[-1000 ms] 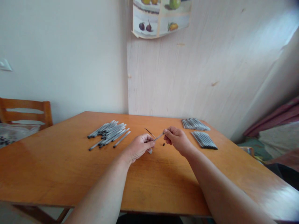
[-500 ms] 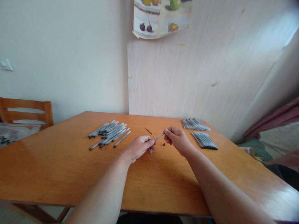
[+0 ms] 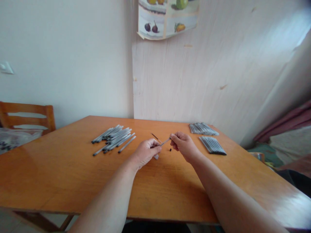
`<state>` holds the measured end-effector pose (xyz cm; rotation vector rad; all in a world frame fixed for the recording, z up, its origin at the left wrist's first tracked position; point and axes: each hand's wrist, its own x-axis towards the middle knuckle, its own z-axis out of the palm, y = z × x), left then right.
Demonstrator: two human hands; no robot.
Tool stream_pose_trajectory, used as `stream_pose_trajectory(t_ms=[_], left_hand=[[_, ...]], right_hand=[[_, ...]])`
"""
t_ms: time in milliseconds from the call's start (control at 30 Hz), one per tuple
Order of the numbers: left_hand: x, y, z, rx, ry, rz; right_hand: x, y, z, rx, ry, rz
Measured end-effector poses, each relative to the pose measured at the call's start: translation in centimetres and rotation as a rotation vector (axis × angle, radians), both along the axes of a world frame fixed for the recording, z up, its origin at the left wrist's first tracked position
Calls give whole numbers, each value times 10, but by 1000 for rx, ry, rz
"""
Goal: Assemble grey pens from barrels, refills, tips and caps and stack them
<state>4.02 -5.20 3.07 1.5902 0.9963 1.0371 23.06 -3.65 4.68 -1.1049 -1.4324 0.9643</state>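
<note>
A thin grey translucent pen barrel [image 3: 165,141] spans the gap between my two hands above the table. My left hand [image 3: 147,152] pinches its near end between thumb and fingers. At the far end, my right hand [image 3: 182,143] grips it with thumb and forefinger, the other fingers curled. Just beyond the hands, a dark slim ink refill [image 3: 155,136] lies on the table, its near part partly hidden by my left hand. A small black plug [image 3: 170,149] rests on the wood below the barrel.
A loose pile of grey pens [image 3: 116,139] with black ends lies left on the wooden table [image 3: 73,174]. To the right are a neat row of pens [image 3: 213,145] and a second bundle [image 3: 203,128] behind it. A chair [image 3: 28,116] and a plastic bag [image 3: 19,137] are far left.
My left hand has shifted slightly up and left, and its lower fingers have curled in more. My right hand stays nearly still. The barrel remains held between both.
</note>
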Motion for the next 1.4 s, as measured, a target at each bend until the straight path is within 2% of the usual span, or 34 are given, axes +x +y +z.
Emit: stream_pose_trajectory(t_ms=[200, 300, 567, 800, 1033, 1233, 1400], left_hand=[[-3, 2, -2, -70, 26, -80], [-4, 4, -4, -56, 36, -99], [-3, 4, -5, 6, 54, -47], [-1, 6, -9, 40, 52, -25], [-1, 4, -2, 11, 35, 1], [-7, 7, 0, 169, 83, 193], [-9, 9, -8, 149, 240, 121]], right_hand=[[0, -3, 4, 6, 49, -6], [0, -2, 2, 6, 43, -2], [0, 2, -3, -2, 40, 15], [-3, 0, -1, -3, 81, 17], [-1, -3, 3, 4, 113, 74], [18, 4, 9, 40, 203, -63], [31, 9, 12, 65, 269, -192]])
